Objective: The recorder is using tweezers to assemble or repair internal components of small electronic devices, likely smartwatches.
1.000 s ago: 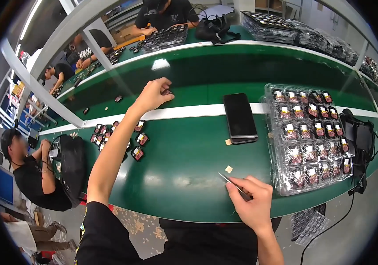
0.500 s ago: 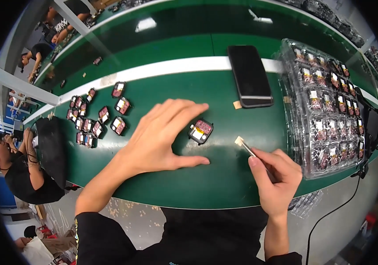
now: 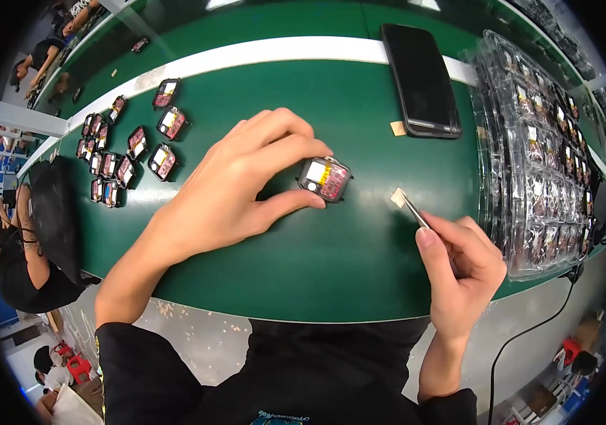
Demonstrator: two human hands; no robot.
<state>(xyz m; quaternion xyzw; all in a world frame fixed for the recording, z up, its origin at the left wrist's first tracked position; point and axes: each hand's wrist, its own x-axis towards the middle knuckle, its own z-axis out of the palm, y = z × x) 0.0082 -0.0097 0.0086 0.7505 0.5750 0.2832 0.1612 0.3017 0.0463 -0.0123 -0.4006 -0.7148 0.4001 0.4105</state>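
Note:
My left hand (image 3: pixel 229 184) pinches a small black square casing (image 3: pixel 326 180) between thumb and index finger at its left side. The casing resembles a watch body, with its reddish inside, a white patch and yellow tape facing up. My right hand (image 3: pixel 464 265) is closed around metal tweezers (image 3: pixel 414 211), held to the right of the casing. At the tweezer tips is a small beige piece (image 3: pixel 397 199), apart from the casing. Several similar casings (image 3: pixel 163 162) lie loosely grouped on the green table (image 3: pixel 275 290) to the left.
A black phone (image 3: pixel 423 85) lies at the back right, with a beige scrap (image 3: pixel 398 128) by its lower left corner. Stacked clear plastic trays (image 3: pixel 495 170) full of casings stand at the right. A white strip (image 3: pixel 282 51) crosses behind. A co-worker (image 3: pixel 23 262) sits at the left.
My left thumb and index finger, spread apart before, have closed on the casing, which has turned slightly. The tweezers still hold the beige piece. The whole view has shifted.

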